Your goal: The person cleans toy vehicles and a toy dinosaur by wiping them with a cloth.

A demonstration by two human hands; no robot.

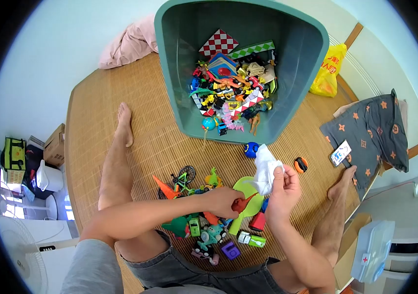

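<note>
My left hand [224, 202] is closed around a small reddish-brown toy [242, 203] with a thin pointed end; my fingers cover much of it, so its kind is hidden. It overlaps a lime-green toy scoop [248, 187] lying beneath. A crumpled white cloth [266, 171] is pinched in my right hand [283, 192], raised above the mat. Around my hands lie a red block-like toy [257, 221], a green-and-white toy truck [251, 239], a purple toy [230, 250], a teal toy vehicle [212, 236] and a small toy bicycle [184, 178].
A large green bin [170, 88] holding many mixed toys stands ahead on the bamboo mat [91, 112]. Near it are a blue ball-like toy [251, 149] and an orange-and-black round object [300, 165]. A patterned dark pillow [378, 132] and yellow bag [329, 73] sit to the right.
</note>
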